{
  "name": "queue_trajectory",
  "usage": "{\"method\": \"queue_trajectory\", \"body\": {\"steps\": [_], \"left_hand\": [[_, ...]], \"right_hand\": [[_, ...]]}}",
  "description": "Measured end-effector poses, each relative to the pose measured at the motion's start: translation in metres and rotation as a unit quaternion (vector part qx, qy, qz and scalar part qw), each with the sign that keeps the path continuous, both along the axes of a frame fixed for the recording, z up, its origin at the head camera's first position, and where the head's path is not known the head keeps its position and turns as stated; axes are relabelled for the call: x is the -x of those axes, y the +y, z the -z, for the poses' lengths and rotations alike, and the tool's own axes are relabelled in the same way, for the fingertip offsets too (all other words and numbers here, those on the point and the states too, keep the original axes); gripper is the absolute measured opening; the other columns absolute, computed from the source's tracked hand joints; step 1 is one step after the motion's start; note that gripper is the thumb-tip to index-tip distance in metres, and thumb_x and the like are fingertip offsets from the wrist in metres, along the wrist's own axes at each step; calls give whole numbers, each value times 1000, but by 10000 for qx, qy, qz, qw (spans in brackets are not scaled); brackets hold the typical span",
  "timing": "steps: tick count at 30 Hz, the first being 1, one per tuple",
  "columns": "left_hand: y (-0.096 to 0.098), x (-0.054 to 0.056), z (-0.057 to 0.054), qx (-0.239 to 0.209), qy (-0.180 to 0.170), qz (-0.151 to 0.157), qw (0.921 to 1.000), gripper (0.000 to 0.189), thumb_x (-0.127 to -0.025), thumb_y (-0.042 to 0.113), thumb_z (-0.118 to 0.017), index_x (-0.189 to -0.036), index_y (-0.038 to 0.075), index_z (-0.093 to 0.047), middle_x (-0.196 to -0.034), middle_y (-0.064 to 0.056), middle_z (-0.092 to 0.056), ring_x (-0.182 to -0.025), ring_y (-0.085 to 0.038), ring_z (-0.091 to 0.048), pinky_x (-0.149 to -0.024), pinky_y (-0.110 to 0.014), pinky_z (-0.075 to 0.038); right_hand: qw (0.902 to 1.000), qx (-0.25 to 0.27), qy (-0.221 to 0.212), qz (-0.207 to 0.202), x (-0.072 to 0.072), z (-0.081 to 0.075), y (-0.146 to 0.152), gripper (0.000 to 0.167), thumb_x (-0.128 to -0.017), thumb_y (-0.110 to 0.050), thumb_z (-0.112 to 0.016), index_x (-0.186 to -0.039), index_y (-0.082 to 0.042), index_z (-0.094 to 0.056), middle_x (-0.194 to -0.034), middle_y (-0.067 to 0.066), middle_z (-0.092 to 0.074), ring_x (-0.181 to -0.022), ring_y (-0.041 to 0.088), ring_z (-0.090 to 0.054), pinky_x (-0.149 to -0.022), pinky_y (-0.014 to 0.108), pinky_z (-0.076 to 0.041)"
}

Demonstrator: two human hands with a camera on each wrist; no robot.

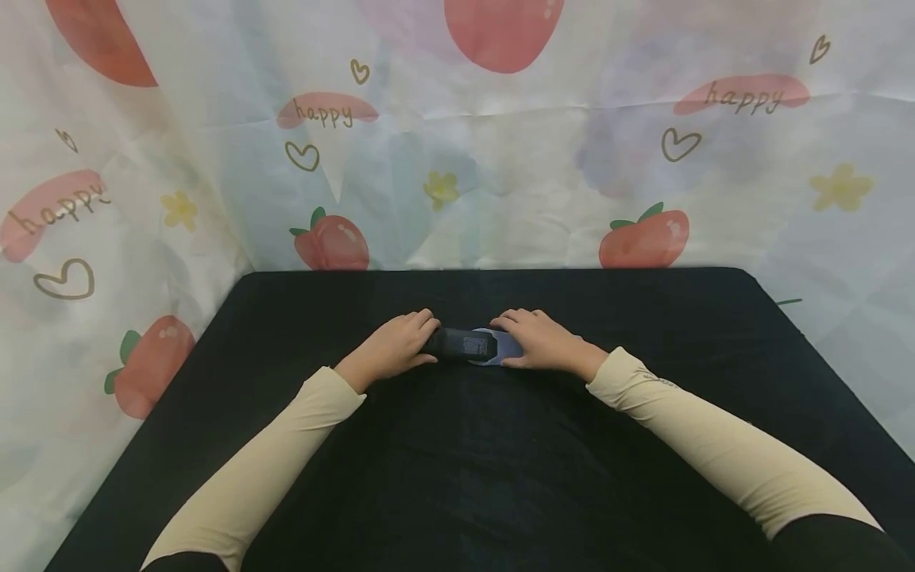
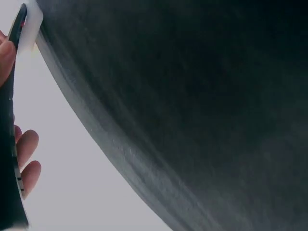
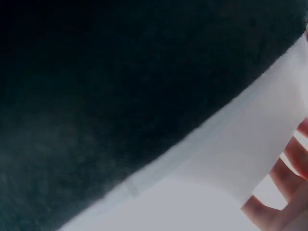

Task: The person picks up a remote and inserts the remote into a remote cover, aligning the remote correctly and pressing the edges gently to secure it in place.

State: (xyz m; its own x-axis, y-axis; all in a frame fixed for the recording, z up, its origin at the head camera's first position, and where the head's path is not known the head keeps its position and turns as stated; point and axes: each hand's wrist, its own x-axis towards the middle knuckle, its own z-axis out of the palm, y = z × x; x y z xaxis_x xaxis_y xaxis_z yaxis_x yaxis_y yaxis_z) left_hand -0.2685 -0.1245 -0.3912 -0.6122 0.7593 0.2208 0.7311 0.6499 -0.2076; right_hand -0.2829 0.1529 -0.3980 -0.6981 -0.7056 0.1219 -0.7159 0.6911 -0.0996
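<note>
Near the middle of the table lies a long black device [image 1: 465,344] with a small printed label; I cannot tell its exact kind. Its right end meets a blue-grey piece [image 1: 507,348]. My left hand [image 1: 393,347] grips the black end, thumb on the near side and fingers over the far side. My right hand [image 1: 549,342] holds the blue-grey piece from the right, covering much of it. At the left wrist view's edge, thumb and fingers [image 2: 30,147] clasp the dark body [image 2: 6,144]. Fingers [image 3: 281,178] lie along a pale surface [image 3: 260,149] in the right wrist view.
A black cloth [image 1: 500,477] covers the table. Behind it and at the sides hangs a pale curtain [image 1: 515,175] printed with fruit, flowers and hearts. The table's far edge runs just beyond my hands.
</note>
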Motion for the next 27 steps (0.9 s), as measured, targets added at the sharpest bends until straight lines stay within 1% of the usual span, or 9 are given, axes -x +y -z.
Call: {"method": "queue_trajectory", "body": {"steps": [2, 4, 7, 9, 11, 14, 17, 21, 27], "left_hand": [[2, 1, 3, -8, -63, -16, 10000, 51, -85, 41, -66, -119, 5, -53, -109, -8, -53, -90, -17, -59, -83, -32, -51], [4, 1, 4, -42, -94, -32, 9999, 51, -85, 42, -65, -119, 5, -52, -109, -8, -52, -89, -17, -59, -83, -33, -50], [6, -1, 3, -154, -101, -93, 9998, 51, -86, 42, -64, -119, 5, -53, -109, -8, -53, -89, -17, -59, -83, -33, -50], [6, -4, 0, -223, 12, -148, 9996, 52, -86, 43, -64, -119, 5, -54, -110, -8, -54, -90, -18, -59, -84, -34, -50], [5, -7, -4, -308, 221, -181, 9991, 52, -86, 44, -64, -120, 6, -54, -111, -7, -55, -93, -19, -60, -86, -34, -50], [4, -14, -12, -459, 690, -161, 9964, 54, -85, 44, -65, -122, 7, -55, -113, -7, -58, -98, -20, -61, -89, -35, -49], [3, -21, -23, -683, 1103, -123, 9915, 55, -83, 43, -68, -123, 7, -57, -113, -8, -60, -101, -21, -61, -91, -35, -49], [3, -32, -33, -863, 1501, -69, 9849, 57, -80, 42, -70, -123, 6, -58, -112, -9, -62, -99, -22, -63, -91, -35, -49], [7, -46, -42, -1011, 2112, -38, 9722, 59, -78, 44, -72, -120, 4, -60, -108, -10, -63, -94, -21, -64, -86, -34, -51]], "right_hand": [[9996, -276, -99, 60, 0, 0, -1, 65, -77, -39, -74, -128, -4, -53, -122, 12, -60, -114, 29, -55, -95, 51, -42], [9993, -374, -62, 13, 0, -1, -2, 65, -76, -40, -75, -126, -3, -55, -120, 12, -62, -113, 29, -56, -96, 51, -41], [9995, -230, 195, -105, 0, -2, -2, 61, -75, -38, -76, -122, -3, -59, -114, 10, -65, -108, 27, -58, -96, 50, -42], [9990, -109, 388, -175, -1, -4, -1, 58, -75, -37, -76, -120, -4, -60, -111, 9, -66, -105, 26, -59, -96, 50, -42], [9981, 45, 559, -255, -3, -8, 1, 57, -75, -36, -75, -120, -5, -60, -110, 9, -66, -104, 26, -59, -96, 49, -41], [9948, 338, 857, -423, -9, -20, 2, 56, -73, -34, -76, -118, -5, -61, -107, 9, -66, -103, 26, -59, -97, 50, -40], [9892, 692, 1129, -631, -16, -33, 2, 56, -71, -29, -78, -118, -3, -60, -105, 10, -66, -102, 27, -60, -97, 50, -40], [9818, 966, 1387, -872, -26, -47, -1, 58, -70, -24, -78, -119, 0, -58, -102, 10, -66, -100, 28, -60, -97, 51, -40], [9774, 1375, 1336, -895, -37, -63, -3, 59, -69, -22, -78, -121, 0, -58, -100, 11, -66, -98, 28, -60, -96, 50, -41]]}}
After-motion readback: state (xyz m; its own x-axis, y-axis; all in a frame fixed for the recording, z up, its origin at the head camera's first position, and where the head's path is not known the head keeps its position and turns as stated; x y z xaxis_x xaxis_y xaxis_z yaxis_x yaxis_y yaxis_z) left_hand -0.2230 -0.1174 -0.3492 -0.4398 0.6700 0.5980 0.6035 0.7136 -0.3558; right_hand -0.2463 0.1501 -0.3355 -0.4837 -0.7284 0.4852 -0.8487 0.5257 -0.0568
